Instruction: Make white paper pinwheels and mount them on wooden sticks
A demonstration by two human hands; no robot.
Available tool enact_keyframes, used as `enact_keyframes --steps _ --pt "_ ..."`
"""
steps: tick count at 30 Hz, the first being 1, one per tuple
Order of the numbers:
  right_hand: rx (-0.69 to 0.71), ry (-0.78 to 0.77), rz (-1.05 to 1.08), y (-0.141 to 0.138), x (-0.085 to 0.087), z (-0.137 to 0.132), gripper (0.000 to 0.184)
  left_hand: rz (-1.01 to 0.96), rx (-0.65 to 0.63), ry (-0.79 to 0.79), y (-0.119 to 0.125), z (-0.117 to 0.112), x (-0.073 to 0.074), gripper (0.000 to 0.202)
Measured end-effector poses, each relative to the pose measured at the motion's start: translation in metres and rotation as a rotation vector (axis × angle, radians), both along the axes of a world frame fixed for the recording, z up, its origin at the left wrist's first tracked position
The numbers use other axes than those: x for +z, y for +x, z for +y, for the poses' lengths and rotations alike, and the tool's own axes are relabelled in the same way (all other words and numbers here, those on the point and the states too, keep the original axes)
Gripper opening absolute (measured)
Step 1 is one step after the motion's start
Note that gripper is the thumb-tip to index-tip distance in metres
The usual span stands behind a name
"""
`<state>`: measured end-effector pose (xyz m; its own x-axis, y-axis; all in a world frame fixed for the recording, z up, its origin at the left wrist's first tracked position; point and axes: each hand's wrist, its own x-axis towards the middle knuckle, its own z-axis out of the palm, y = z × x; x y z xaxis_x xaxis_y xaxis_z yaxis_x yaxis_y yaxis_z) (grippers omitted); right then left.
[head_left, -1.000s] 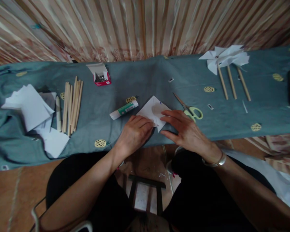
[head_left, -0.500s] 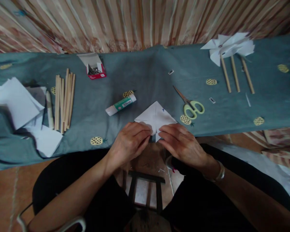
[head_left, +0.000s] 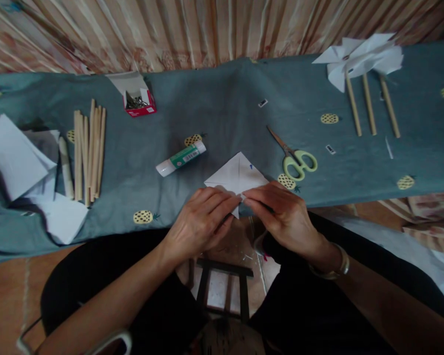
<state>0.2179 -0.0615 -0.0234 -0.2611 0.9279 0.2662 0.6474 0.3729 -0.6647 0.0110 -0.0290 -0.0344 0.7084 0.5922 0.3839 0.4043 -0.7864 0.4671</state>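
A square of white paper [head_left: 237,172] with crease or cut lines and a small blue mark lies cornerwise at the table's near edge. My left hand [head_left: 203,219] presses on its near left side, fingers bent over the paper and fingertips close to the middle. From the right, my right hand [head_left: 281,209] pinches a corner of the paper, which is folded in near the centre. Both sets of fingertips almost meet there and hide part of the sheet. Just beyond the paper are a glue stick [head_left: 181,159] on the left and green-handled scissors [head_left: 296,160] on the right.
On the left lie several wooden sticks [head_left: 91,153], a pale pen-like stick [head_left: 65,167] and white paper sheets [head_left: 17,155]. An open red box [head_left: 140,106] holds small metal pieces. White paper pinwheels [head_left: 362,61] on sticks rest at the far right of the cloth-covered table [head_left: 222,108].
My right hand has turned and its fingers now pinch the paper's corner near the centre. My left fingertips have moved slightly right to meet it. The view has shifted a little.
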Motion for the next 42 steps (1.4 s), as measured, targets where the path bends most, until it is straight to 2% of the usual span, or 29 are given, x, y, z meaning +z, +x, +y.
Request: enact_keyframes --steps 5,7,15,29,42 --pt "-0.112 -0.019 -0.017 -0.0003 -0.0036 -0.0013 0.007 0.002 -0.027 -0.015 0.0013 0.0003 0.0001 0.031" --pt "-0.098 0.010 -0.045 -0.0004 -0.0026 -0.0010 0.003 0.000 -0.036 -0.018 0.0019 0.0006 -0.0001 0.029" --pt "0.004 0.125 -0.164 0.0023 0.0010 0.0011 0.010 -0.006 -0.047 -0.014 0.0035 0.0000 -0.0023 0.027" --pt "0.020 0.133 -0.303 0.0038 0.0016 -0.0006 0.014 -0.010 -0.048 -0.052 0.0038 -0.0009 -0.0020 0.031" --pt "0.053 0.118 -0.381 0.0034 0.0041 0.0012 0.024 0.022 -0.052 -0.128 0.0084 -0.0014 -0.0011 0.057"
